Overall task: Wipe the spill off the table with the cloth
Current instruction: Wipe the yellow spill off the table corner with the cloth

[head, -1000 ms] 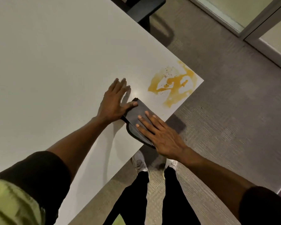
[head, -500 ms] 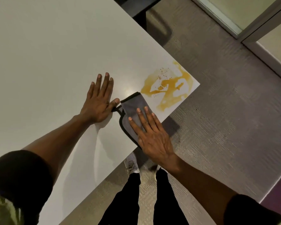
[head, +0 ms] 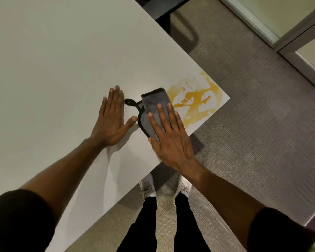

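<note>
An orange-yellow spill (head: 196,101) spreads over the right corner of the white table (head: 62,70). A folded grey cloth (head: 153,104) with a black edge and a black loop lies just left of the spill, its far corner touching the spill's edge. My right hand (head: 169,135) lies flat on the cloth, fingers spread, pressing it onto the table. My left hand (head: 111,120) rests flat on the bare table to the left of the cloth, its thumb tip close to the cloth's black edge.
The table's near edge runs diagonally past my right wrist, with grey carpet (head: 253,142) below. My legs and white shoes (head: 147,186) stand under that edge. A dark chair (head: 164,8) stands at the table's far side. A glass partition frame (head: 287,39) is at the upper right.
My right hand has slid the cloth toward the spill, up to its edge. My left hand has let go of the cloth and lies flat further left.
</note>
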